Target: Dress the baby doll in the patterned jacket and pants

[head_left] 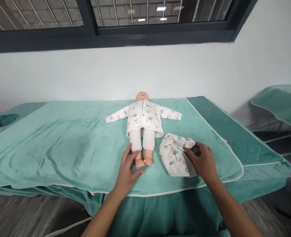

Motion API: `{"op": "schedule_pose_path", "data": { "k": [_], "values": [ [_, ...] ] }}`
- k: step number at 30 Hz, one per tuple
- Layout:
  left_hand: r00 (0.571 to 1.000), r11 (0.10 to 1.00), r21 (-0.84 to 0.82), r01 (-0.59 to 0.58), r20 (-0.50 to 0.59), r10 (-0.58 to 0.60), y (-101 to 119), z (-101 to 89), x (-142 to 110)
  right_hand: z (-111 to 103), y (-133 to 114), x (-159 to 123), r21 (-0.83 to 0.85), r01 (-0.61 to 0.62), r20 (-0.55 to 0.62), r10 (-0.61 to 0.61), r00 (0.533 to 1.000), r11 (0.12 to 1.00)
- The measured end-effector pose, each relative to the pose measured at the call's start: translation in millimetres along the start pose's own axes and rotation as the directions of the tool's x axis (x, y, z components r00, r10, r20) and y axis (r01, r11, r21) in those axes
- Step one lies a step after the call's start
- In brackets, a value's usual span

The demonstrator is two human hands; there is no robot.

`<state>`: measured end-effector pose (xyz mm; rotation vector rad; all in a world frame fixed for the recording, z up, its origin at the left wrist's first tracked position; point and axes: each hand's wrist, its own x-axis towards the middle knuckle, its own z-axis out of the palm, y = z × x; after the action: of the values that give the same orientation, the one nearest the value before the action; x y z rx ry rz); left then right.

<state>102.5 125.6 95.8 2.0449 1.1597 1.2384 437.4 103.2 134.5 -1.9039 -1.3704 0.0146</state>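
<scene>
A baby doll (148, 145) lies on its back on a green blanket (61, 141), feet toward me. It wears a white printed jacket (145, 115) with its sleeves spread wide; the legs are white down to bare feet. My left hand (128, 169) is beside the doll's feet, fingers apart, its fingertips at the doll's left-hand foot in view. To the right of the feet sits a bunched white garment (176, 156) with the same print. My right hand (203, 161) pinches the right edge of that garment between thumb and fingers.
The blanket covers a bed with a darker green cover (217, 131) showing at the right. Behind stand a white wall (111, 72) and a dark window frame (160, 34). Another green-covered surface (283, 102) is at the far right. A white cable (68, 227) runs below the bed's front edge.
</scene>
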Motion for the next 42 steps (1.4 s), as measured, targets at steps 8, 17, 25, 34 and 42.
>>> {"op": "schedule_pose_path", "data": {
  "k": [8, 17, 25, 34, 42],
  "values": [
    [0.998, 0.975, 0.224, 0.016, -0.067, -0.001, 17, 21.8, 18, 0, -42, 35, 0.139, -0.059, 0.125, 0.041, 0.991, 0.989],
    [0.999, 0.963, 0.271, 0.018, 0.027, -0.026, 19, 20.8, 30, -62, -122, 61, 0.354, 0.159, 0.05, -0.188, 0.981, 0.922],
    [0.952, 0.995, 0.014, 0.103, 0.29, -0.103, 61, -73.8, 74, -74, -170, 74, 0.538, 0.163, 0.319, -0.379, 0.869, 0.827],
    [0.977, 0.851, -0.494, 0.176, 0.195, -0.088, 141, -89.4, 140, -46, -237, 76, 0.76, 0.201, 0.303, -0.61, 0.732, 0.618],
    [0.973, 0.748, -0.654, 0.111, -0.08, -0.215, 131, -117.9, 147, -72, -237, 101, 0.76, 0.127, 0.435, -0.644, 0.629, 0.638]
  ]
}}
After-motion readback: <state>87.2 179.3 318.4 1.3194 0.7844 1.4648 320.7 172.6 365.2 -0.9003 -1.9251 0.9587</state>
